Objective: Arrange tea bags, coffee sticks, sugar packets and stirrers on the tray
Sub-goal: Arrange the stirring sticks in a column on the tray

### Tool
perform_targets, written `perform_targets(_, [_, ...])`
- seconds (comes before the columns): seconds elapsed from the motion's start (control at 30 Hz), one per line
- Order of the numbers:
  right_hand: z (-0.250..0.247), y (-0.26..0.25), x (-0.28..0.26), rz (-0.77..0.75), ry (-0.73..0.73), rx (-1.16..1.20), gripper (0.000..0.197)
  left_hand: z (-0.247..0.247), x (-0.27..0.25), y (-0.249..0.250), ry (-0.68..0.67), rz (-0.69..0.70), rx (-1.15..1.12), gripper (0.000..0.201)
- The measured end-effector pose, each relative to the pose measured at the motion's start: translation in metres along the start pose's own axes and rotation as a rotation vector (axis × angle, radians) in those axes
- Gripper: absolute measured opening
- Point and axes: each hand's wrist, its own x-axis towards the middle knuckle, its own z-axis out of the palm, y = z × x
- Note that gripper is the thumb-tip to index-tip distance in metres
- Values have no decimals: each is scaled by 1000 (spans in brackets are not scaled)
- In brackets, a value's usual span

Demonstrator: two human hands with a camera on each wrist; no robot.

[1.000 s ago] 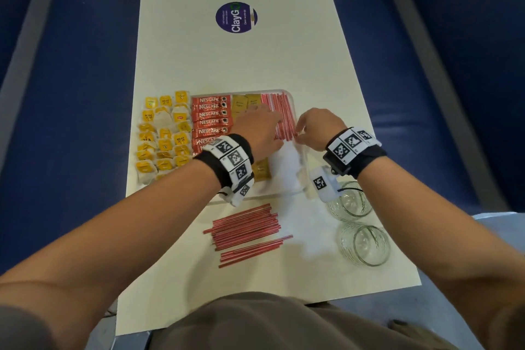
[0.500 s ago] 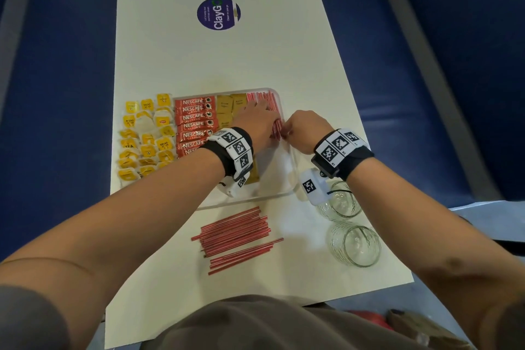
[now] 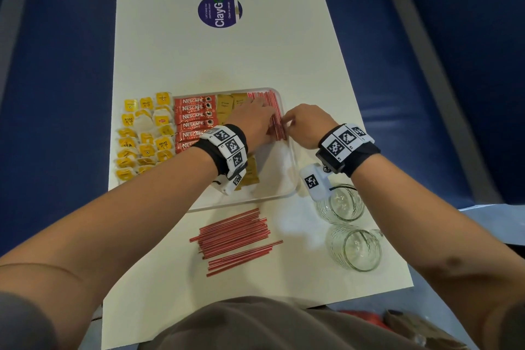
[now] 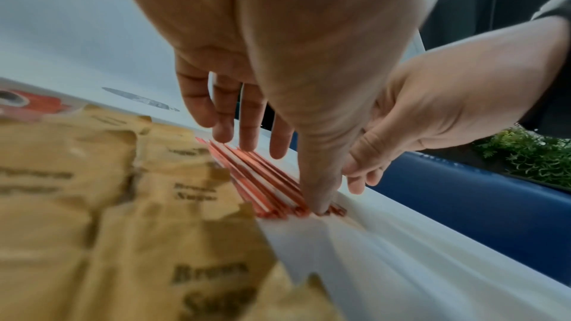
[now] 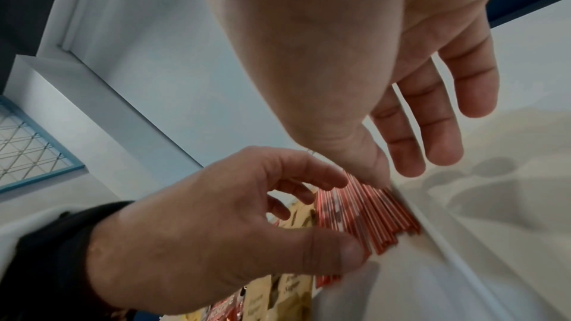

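Observation:
A clear tray [image 3: 293, 170] holds red coffee sticks [image 3: 193, 119], brown sugar packets [image 3: 227, 102] and a row of red stirrers [image 3: 275, 113] along its right side. My left hand [image 3: 257, 122] lies over the stirrers with fingers nearly straight, and its thumb [image 4: 321, 201] presses their near ends [image 4: 271, 211]. My right hand [image 3: 297, 122] stands at the tray's right rim, fingers straight, with its thumb [image 5: 367, 167] touching the side of the stirrers [image 5: 370, 211]. Yellow tea bags [image 3: 145, 136] lie on the table left of the tray.
A loose pile of red stirrers [image 3: 235, 239] lies on the table just in front of the tray. Two empty glasses [image 3: 343, 202] [image 3: 355, 247] stand at the right, under my right wrist. A round purple sticker [image 3: 220, 10] marks the far table; blue seats flank both sides.
Both hands stay at the stirrers in the tray. The right hand has closed in against the bundle's right side. The head view has shifted slightly.

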Motion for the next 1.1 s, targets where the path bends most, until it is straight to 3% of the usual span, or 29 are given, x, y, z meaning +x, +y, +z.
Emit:
perform_targets(0.17, [1, -6, 8, 16, -41, -49, 46, 1, -5, -21, -8, -33, 45, 65])
perform_targets(0.4, [8, -16, 11, 5, -69, -94, 38, 7, -6, -28, -20, -38, 60, 62])
perform_targets(0.63, [6, -18, 11, -1, -94, -101, 50, 8, -7, -32, -19, -24, 54, 62])
perform_targets(0.87, [10, -17, 13, 26, -75, -107, 36, 8, -8, -33, -41, -13, 67, 59])
perform_targets(1.1, [16, -23, 18, 42, -102, -89, 37, 7, -9, -33, -38, -10, 57, 57])
